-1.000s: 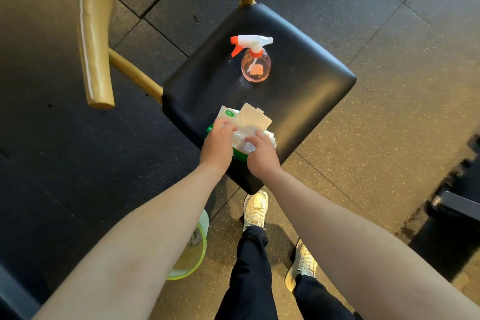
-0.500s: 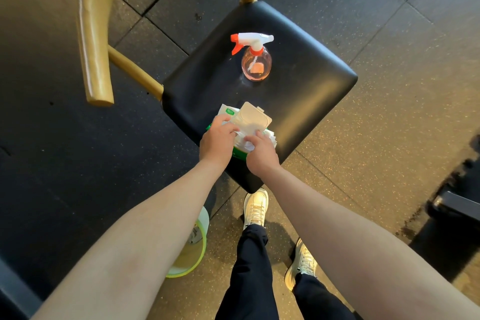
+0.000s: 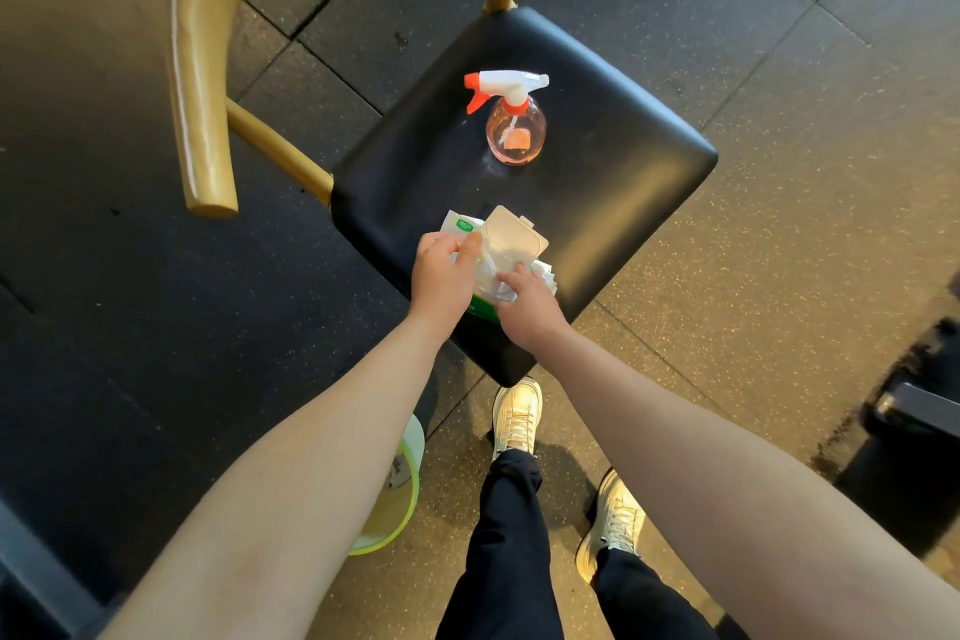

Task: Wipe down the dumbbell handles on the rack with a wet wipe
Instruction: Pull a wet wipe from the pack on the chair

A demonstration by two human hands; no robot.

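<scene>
The pack of wet wipes (image 3: 465, 225) lay on the near corner of the black chair seat (image 3: 613, 182), its lid (image 3: 511, 237) flipped open. The left hand (image 3: 441, 273) curled over the pack and held it down, while the right hand (image 3: 527, 309) pinched a white wipe (image 3: 493, 288) bunched at the opening. A pink spray bottle (image 3: 515, 127) stood upright further back on the seat, well apart from the pack.

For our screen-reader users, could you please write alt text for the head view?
The left hand holds an open wipe pack on a black chair seat while the right hand pinches a wipe. A spray bottle stands farther back.
</scene>
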